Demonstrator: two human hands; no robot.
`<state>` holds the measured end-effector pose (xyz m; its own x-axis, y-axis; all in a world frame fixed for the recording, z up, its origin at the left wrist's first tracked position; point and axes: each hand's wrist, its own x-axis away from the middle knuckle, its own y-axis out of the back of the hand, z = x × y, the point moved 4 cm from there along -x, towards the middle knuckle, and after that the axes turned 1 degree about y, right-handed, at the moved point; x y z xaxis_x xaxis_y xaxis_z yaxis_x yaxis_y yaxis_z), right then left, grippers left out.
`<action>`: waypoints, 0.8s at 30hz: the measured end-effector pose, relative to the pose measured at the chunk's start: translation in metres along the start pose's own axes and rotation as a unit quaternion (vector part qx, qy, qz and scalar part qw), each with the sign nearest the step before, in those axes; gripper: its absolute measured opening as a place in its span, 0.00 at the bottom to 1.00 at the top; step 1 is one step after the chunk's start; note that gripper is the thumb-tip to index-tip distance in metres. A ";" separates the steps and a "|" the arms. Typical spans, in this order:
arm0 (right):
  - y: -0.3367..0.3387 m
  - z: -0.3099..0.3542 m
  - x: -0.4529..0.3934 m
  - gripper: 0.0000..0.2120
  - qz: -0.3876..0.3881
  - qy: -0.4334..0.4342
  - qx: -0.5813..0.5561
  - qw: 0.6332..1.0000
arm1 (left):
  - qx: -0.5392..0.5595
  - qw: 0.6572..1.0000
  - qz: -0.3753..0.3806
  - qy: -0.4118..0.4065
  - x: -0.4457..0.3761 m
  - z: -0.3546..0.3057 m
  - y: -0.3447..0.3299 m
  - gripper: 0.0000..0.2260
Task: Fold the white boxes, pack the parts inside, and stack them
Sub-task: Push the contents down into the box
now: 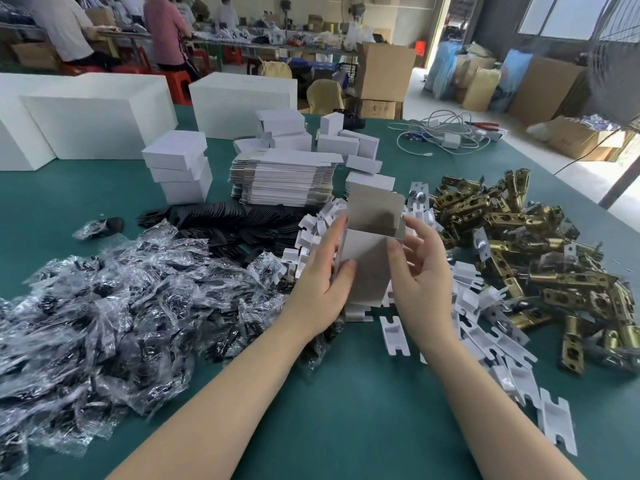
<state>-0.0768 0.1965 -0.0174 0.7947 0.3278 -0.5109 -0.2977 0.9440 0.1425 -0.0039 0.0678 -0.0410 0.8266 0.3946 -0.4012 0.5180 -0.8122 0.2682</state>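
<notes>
I hold a small unfolded white box [370, 251] upright above the green table [346, 410], its grey inside facing me and its top flap standing up. My left hand [322, 275] grips its left edge, thumb across the front. My right hand [417, 268] holds its right edge with fingers curled near the flap fold. Behind lies a pile of flat box blanks [284, 181]. A stack of folded white boxes [180, 166] stands to its left. Brass latch parts [519, 237] are heaped at the right, white plastic inserts [485, 323] beside my right wrist.
Bagged black parts in clear plastic [104, 306] cover the left. Black plates [221, 220] lie in the middle. Large white cartons [90, 119] stand at the back left, more small boxes [346, 143] and a cable tangle [440, 136] farther back. People work at a far table.
</notes>
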 end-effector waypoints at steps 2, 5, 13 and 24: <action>0.001 -0.001 0.000 0.16 -0.001 0.003 0.002 1.000 | -0.011 1.000 0.002 -0.002 -0.001 0.001 0.000 0.29; 0.001 -0.001 0.000 0.15 0.005 0.024 0.026 0.999 | -0.025 1.000 0.003 -0.005 -0.001 0.002 0.000 0.30; -0.005 0.007 -0.008 0.16 0.014 0.064 0.020 0.998 | -0.026 0.998 -0.028 -0.056 -0.002 -0.004 0.004 0.29; -0.025 -0.002 -0.028 0.13 0.031 0.113 0.077 0.990 | -0.150 0.982 -0.109 -0.025 -0.003 0.005 0.012 0.28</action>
<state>-0.0931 0.1635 -0.0082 0.6337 0.3856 -0.6706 -0.2442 0.9223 0.2995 -0.0016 0.0551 -0.0406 0.6806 0.5184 -0.5178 0.7296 -0.5448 0.4134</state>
